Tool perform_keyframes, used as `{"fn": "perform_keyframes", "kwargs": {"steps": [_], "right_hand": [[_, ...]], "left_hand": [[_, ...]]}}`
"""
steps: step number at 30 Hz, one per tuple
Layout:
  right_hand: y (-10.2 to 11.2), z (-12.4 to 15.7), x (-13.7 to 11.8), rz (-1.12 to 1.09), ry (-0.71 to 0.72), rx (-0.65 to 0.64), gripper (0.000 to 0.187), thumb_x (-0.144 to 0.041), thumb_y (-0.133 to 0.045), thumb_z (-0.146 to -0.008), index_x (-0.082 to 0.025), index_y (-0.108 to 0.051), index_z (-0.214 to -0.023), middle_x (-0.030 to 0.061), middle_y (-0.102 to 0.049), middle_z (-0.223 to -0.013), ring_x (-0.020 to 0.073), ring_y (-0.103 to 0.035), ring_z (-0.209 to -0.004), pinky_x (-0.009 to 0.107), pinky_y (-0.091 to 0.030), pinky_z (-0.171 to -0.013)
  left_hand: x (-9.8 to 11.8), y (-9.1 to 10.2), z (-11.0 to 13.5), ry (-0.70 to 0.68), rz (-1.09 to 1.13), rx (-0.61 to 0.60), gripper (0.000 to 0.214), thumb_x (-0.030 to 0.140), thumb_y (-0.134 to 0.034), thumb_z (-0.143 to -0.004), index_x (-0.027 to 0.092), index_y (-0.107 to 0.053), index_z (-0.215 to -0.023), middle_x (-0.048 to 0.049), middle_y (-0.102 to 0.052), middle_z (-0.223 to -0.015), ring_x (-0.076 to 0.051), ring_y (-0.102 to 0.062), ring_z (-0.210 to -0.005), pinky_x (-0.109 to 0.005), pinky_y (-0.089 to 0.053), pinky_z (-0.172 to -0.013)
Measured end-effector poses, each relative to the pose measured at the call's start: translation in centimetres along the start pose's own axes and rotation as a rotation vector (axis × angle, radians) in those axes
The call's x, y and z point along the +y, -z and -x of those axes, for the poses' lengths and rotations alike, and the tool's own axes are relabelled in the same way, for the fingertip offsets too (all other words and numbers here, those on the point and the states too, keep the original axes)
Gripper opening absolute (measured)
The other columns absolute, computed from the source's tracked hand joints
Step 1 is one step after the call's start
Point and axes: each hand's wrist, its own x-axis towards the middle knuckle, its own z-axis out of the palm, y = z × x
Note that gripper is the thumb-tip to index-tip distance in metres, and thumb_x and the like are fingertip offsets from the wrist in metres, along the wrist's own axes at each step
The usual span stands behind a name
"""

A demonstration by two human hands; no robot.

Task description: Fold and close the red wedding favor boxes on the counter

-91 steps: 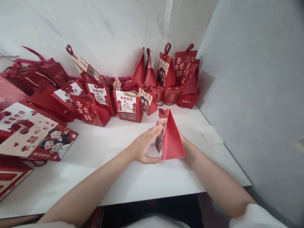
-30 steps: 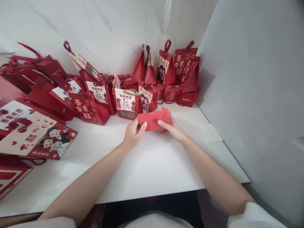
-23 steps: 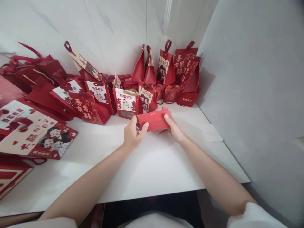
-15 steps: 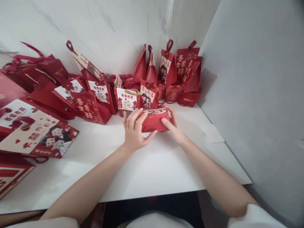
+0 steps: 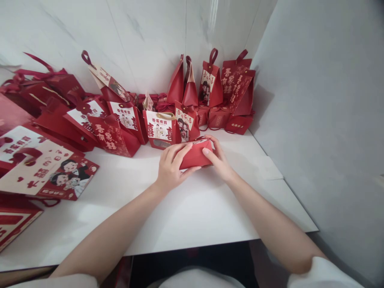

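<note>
Between my two hands is a red gift box (image 5: 196, 155) with a plain red face toward me, just above or on the white table; its far side is hidden. My left hand (image 5: 173, 164) wraps its left end, fingers over the top and thumb along the lower front edge. At the other end my right hand (image 5: 220, 160) grips it, thumb on the front face and fingers behind. Just beyond stand a red and white gift box with a couple printed on it (image 5: 160, 129) and a red gift box with a cartoon label (image 5: 185, 122).
Red gift boxes with ribbon loops (image 5: 211, 84) line the tiled back wall. More crowd the left side, with a cartoon-couple box (image 5: 70, 176) nearest. A grey partition (image 5: 324, 120) bounds the white table (image 5: 192, 224) on the right.
My left hand has closed in from the left onto the box, its fingers now over the top. The box has tilted slightly, hiding its printed side. My right hand keeps its hold.
</note>
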Motion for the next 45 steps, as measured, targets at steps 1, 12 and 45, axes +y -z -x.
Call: {"fn": "perform_keyframes", "kwargs": {"steps": [1,12,45], "right_hand": [[0.0,0.0,0.0,-0.002,-0.006,-0.002,0.066,-0.058,-0.067,-0.081,-0.036,-0.041,-0.138,0.0063,-0.056,-0.138,0.0249,-0.065,-0.104,0.026,-0.059,-0.055],[0.0,0.6,-1.1,0.004,0.018,-0.087,0.088,-0.051,-0.074,-0.079,-0.038,-0.026,-0.151,0.0068,-0.052,-0.145,0.0263,-0.066,-0.106,0.030,-0.062,-0.059],[1.5,0.1,-0.9,0.199,0.621,0.008,0.055,-0.043,-0.064,-0.091,-0.035,-0.040,-0.139,0.0071,-0.060,-0.124,0.0228,-0.065,-0.105,0.043,-0.058,-0.090]], "left_hand": [[0.0,0.0,0.0,0.001,0.004,-0.002,0.075,0.051,-0.076,-0.078,0.023,-0.050,-0.142,-0.0138,-0.064,-0.124,-0.029,-0.061,-0.112,-0.043,-0.049,-0.100],[0.0,0.1,-0.1,-0.019,-0.005,0.006,0.071,0.047,-0.077,-0.079,0.021,-0.051,-0.140,-0.0142,-0.064,-0.125,-0.029,-0.060,-0.115,-0.042,-0.048,-0.101],[-0.7,-1.0,0.8,0.853,0.924,-0.268,0.051,0.044,-0.080,-0.075,0.015,-0.066,-0.115,-0.0109,-0.074,-0.109,-0.026,-0.070,-0.099,-0.034,-0.059,-0.083]]}}
